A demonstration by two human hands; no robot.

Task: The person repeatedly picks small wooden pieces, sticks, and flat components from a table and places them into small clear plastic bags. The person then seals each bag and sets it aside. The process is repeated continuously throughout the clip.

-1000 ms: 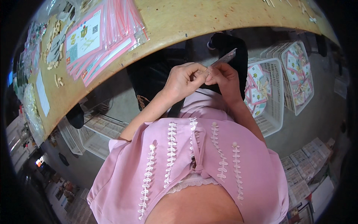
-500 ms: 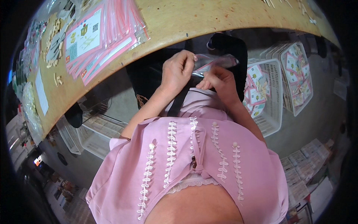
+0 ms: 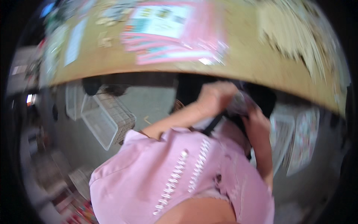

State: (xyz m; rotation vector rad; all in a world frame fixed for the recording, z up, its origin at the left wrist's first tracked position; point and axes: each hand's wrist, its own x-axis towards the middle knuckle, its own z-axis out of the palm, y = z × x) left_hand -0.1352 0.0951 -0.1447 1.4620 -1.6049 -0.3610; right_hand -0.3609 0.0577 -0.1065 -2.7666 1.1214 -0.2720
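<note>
A clear plastic bag (image 3: 240,104) is stretched between my two hands, above my lap and just below the table's near edge. My left hand (image 3: 218,98) is closed on the bag's left end. At its right end my right hand (image 3: 257,124) grips it, fingers curled. Motion blur hides the fingertips and whatever may lie inside the bag. Beyond my hands, on the table, several flat pink-bordered printed bags (image 3: 160,23) lie overlapped in a fanned pile.
The wooden table (image 3: 238,56) curves across the top. On its right lies a heap of thin wooden sticks (image 3: 291,35); small wooden pieces (image 3: 106,41) and a white strip (image 3: 75,42) lie left. White plastic baskets stand at floor level, left (image 3: 100,125) and right (image 3: 281,130).
The view has swung to the right and smeared, bringing the stick heap into sight. Both hands still hold the bag between them, near my lap.
</note>
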